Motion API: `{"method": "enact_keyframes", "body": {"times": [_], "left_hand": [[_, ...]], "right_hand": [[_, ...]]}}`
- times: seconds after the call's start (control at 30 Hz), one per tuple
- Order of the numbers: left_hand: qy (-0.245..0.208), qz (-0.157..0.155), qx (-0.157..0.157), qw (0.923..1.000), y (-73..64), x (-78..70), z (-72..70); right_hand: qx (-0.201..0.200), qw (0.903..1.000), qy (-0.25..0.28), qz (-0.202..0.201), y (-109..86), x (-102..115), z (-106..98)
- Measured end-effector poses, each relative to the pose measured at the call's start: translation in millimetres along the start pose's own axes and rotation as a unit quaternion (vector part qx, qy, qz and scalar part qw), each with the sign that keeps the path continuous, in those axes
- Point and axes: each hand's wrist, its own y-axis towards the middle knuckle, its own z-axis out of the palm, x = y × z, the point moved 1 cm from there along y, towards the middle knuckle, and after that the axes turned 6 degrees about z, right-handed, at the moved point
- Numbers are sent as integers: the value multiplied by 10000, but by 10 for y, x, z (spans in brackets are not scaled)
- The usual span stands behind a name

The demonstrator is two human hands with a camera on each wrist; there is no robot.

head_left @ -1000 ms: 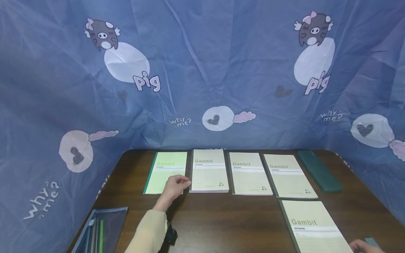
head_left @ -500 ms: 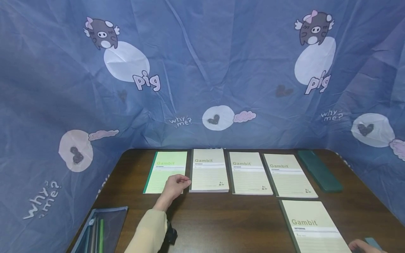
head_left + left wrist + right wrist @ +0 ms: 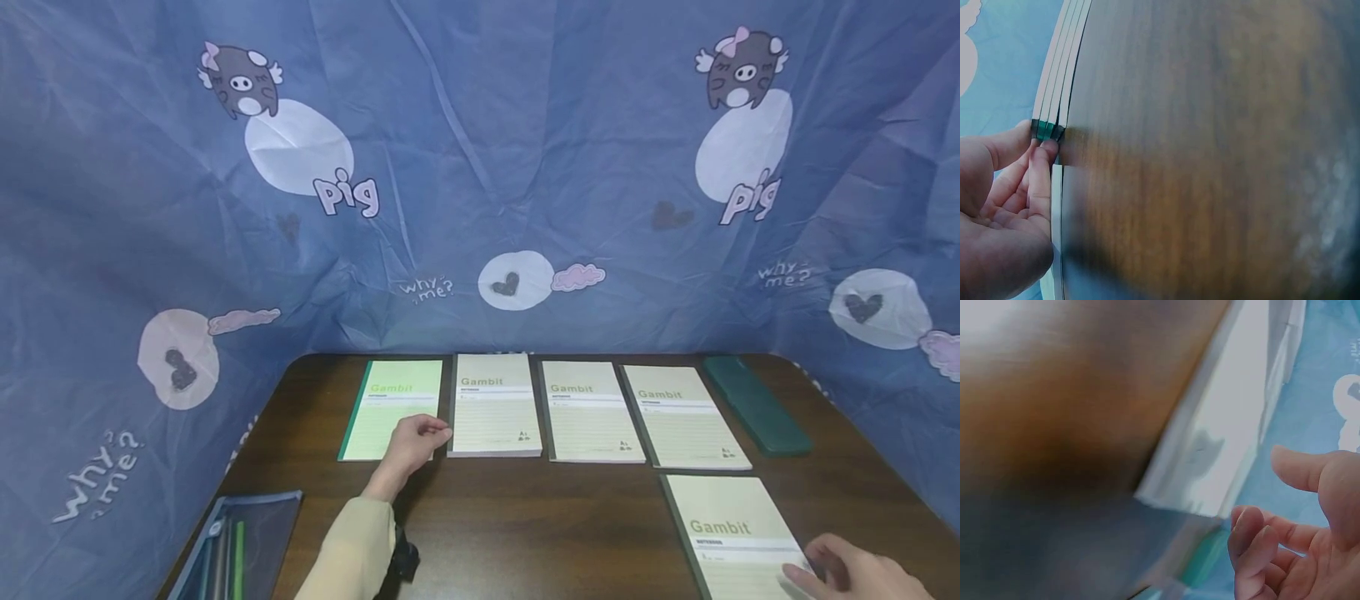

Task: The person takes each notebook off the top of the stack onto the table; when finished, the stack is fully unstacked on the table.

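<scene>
My left hand (image 3: 411,446) is at the near left corner of a thick stack of notebooks (image 3: 495,400) with cream covers. In the left wrist view, its thumb and fingers pinch the dark and green spines of the stack (image 3: 1054,81). Under that forearm's side lies a green-spined notebook (image 3: 397,387), partly covered by the hand. My right hand (image 3: 862,573) hovers at the right edge of a cream notebook (image 3: 738,512) lying at the front right. Its thumb and fingers are apart with nothing between them, as the right wrist view confirms.
Two more cream notebooks (image 3: 592,417) (image 3: 686,421) continue the back row. A dark green case (image 3: 759,408) lies at the back right. A mesh pouch (image 3: 273,529) with pens sits at the front left. Blue printed cloth (image 3: 517,192) surrounds the brown table (image 3: 525,533).
My right hand has come further into view, up and left onto the front notebook's right edge. The blue-grey strip beside it is no longer visible. My left hand stays put.
</scene>
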Motion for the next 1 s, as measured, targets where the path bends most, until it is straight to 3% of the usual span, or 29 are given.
{"method": "enact_keyframes", "body": {"times": [0.1,0.2,0.3,0.47,0.67,1.0], "left_hand": [[-19,13,-9,10000,-4,6,-11],[-30,11,-27,10000,2,8,-9],[-53,5,-36,10000,8,5,-2],[-79,19,-33,10000,11,3,-1],[-112,-9,-64,9999,1,10,1],[-113,-11,-43,9999,-5,2,1]], "right_hand": [[-48,9998,81,-194,-11,247,-126],[-369,9968,306,-643,-7,487,-210],[-812,9877,610,-1187,15,683,-261],[-1134,9725,1058,-1738,158,969,-279],[-634,9610,1818,-1984,398,1382,-267],[22,9506,2706,-1518,717,2043,-155]]}}
